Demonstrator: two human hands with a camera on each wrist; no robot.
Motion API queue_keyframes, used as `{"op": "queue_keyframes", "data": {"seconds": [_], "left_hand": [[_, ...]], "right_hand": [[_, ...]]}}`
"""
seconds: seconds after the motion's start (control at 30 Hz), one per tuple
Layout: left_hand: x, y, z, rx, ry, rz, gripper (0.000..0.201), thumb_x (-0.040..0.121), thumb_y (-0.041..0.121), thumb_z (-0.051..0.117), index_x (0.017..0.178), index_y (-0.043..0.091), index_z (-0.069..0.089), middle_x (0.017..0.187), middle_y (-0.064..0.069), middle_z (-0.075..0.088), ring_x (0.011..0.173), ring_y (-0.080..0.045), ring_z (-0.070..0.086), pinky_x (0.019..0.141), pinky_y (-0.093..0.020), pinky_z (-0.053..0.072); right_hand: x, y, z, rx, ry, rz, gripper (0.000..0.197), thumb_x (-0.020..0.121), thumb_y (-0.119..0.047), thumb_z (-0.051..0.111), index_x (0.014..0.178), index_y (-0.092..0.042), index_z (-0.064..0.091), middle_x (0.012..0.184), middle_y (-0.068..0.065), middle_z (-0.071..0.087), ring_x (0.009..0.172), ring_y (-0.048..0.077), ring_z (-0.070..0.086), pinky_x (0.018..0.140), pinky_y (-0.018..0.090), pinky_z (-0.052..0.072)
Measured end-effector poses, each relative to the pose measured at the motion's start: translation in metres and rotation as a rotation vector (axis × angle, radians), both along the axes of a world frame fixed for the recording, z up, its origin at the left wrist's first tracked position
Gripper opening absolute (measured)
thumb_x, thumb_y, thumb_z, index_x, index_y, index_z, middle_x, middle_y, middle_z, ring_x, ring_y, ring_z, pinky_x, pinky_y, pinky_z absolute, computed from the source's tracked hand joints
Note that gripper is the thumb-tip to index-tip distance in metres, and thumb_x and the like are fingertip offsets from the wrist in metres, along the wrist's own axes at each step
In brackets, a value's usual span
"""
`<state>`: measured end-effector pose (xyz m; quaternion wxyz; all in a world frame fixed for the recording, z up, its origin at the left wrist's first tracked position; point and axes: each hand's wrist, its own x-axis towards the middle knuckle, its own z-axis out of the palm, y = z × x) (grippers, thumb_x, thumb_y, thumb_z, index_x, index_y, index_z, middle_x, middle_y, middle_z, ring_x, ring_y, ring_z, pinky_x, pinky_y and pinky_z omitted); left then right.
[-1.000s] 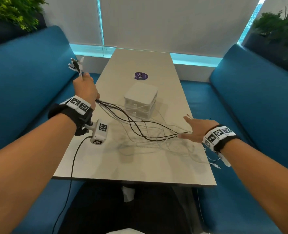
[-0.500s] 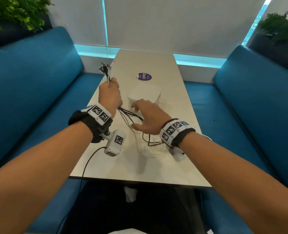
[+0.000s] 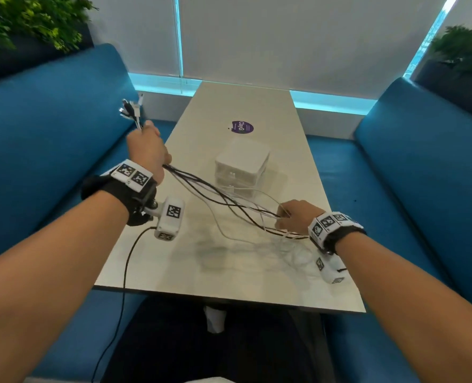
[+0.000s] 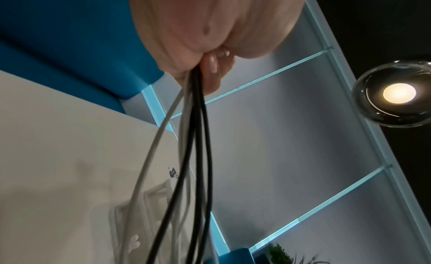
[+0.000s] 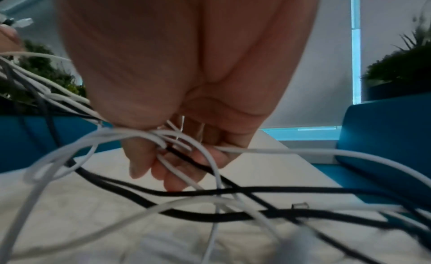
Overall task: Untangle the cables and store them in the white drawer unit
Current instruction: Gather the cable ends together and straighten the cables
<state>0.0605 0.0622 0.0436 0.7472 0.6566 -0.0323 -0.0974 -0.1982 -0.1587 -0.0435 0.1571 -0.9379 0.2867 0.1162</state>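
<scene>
My left hand (image 3: 147, 146) is raised over the table's left edge and grips a bundle of black and white cables (image 3: 218, 197); their plug ends (image 3: 131, 109) stick up above the fist. In the left wrist view the cables (image 4: 196, 139) hang down from the left hand's closed fingers (image 4: 211, 65). The strands stretch down to my right hand (image 3: 292, 217), low over the table's right side, whose curled fingers (image 5: 172, 166) hold several of them. Loose white loops (image 3: 290, 252) lie on the table below it. The white drawer unit (image 3: 241, 164) stands mid-table, drawers closed.
The long beige table (image 3: 245, 103) carries a purple sticker (image 3: 242, 127) beyond the drawer unit. Blue bench seats (image 3: 422, 167) flank both sides, with plants behind them. A black lead (image 3: 124, 272) hangs from the left wrist camera over the table's near edge.
My right hand has drawn back from beside the left hand to the right and toward me, combing along the cables and spreading them out. The left hand moved left and kept its grip.
</scene>
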Motion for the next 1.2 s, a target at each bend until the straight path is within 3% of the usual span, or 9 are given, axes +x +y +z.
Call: {"op": "queue_keyframes", "data": {"seconds": [0.13,0.27,0.47,0.6,0.7,0.8,0.93,1.07,1.2], "left_hand": [[-0.005,-0.001,-0.004,0.009,0.046,0.012,0.033,0.102,0.029,0.038,0.07,0.02,0.038,0.061,0.001,0.033,0.047,-0.014,0.032,0.047,-0.021,0.03],[-0.007,-0.001,-0.004,0.085,-0.035,0.001,0.035,0.103,0.032,0.035,0.069,0.023,0.038,0.064,-0.001,0.041,0.048,-0.018,0.04,0.052,-0.027,0.036],[-0.02,-0.006,-0.012,0.128,0.035,-0.011,0.034,0.103,0.031,0.037,0.071,0.021,0.039,0.065,-0.003,0.043,0.052,-0.018,0.042,0.085,-0.06,0.052],[-0.012,-0.006,-0.01,0.129,0.039,0.041,0.027,0.104,0.022,0.039,0.079,0.013,0.042,0.068,-0.001,0.043,0.07,-0.024,0.048,0.065,-0.031,0.051],[-0.004,0.002,-0.011,0.184,-0.023,0.039,0.029,0.104,0.029,0.036,0.081,0.013,0.043,0.067,-0.003,0.043,0.079,-0.03,0.048,0.075,-0.051,0.052],[0.002,0.005,-0.022,0.231,-0.034,0.05,0.02,0.104,0.03,0.036,0.101,0.013,0.045,0.067,-0.003,0.044,0.078,-0.029,0.049,0.086,-0.062,0.051],[0.006,0.009,-0.034,0.244,-0.021,0.053,0.039,0.105,0.029,0.035,0.122,0.001,0.055,0.068,-0.001,0.043,0.08,-0.028,0.05,0.088,-0.058,0.052],[0.004,0.007,-0.033,0.218,-0.014,0.007,0.05,0.104,0.029,0.036,0.133,-0.01,0.046,0.068,-0.003,0.044,0.061,-0.027,0.048,0.065,-0.04,0.047],[0.005,0.002,-0.026,0.217,-0.063,-0.01,0.051,0.101,0.031,0.04,0.13,-0.011,0.048,0.101,-0.039,0.055,0.057,-0.039,0.05,0.052,-0.027,0.038]], "right_hand": [[-0.011,-0.01,-0.004,-0.113,0.102,-0.054,0.022,0.081,-0.031,0.068,0.074,-0.028,0.047,0.086,-0.002,0.057,0.082,0.024,0.058,0.059,0.026,0.038],[-0.019,-0.02,-0.001,-0.143,0.181,-0.102,0.018,0.076,-0.036,0.067,0.079,-0.024,0.055,0.09,0.002,0.062,0.08,0.024,0.061,0.06,0.025,0.042],[-0.03,-0.019,0.008,-0.221,0.185,-0.161,0.039,0.089,-0.058,0.058,0.09,-0.018,0.057,0.094,0.004,0.062,0.087,0.027,0.061,0.074,0.034,0.05],[-0.035,-0.021,0.022,-0.015,0.055,-0.22,0.037,0.086,-0.052,0.067,0.095,-0.016,0.065,0.092,0.002,0.07,0.089,0.022,0.066,0.068,0.029,0.047],[-0.039,-0.022,0.035,0.324,-0.22,-0.306,0.023,0.086,-0.036,0.074,0.095,-0.015,0.071,0.085,-0.004,0.076,0.079,0.01,0.073,0.07,0.027,0.049],[-0.041,-0.026,0.038,0.336,-0.209,-0.31,0.032,0.08,-0.045,0.077,0.093,-0.017,0.073,0.082,-0.006,0.074,0.077,0.012,0.069,0.071,0.028,0.048],[-0.038,-0.024,0.027,0.095,0.028,-0.237,0.05,0.075,-0.056,0.076,0.095,-0.011,0.067,0.081,0.0,0.061,0.078,0.019,0.057,0.067,0.028,0.04],[-0.031,-0.026,0.013,-0.14,0.101,-0.224,0.018,0.085,-0.029,0.066,0.092,-0.017,0.054,0.093,0.002,0.063,0.082,0.024,0.063,0.063,0.025,0.046],[-0.029,-0.035,0.015,-0.293,0.016,-0.297,0.02,0.095,-0.031,0.051,0.085,-0.013,0.049,0.09,0.009,0.067,0.08,0.029,0.064,0.069,0.034,0.053]]}}
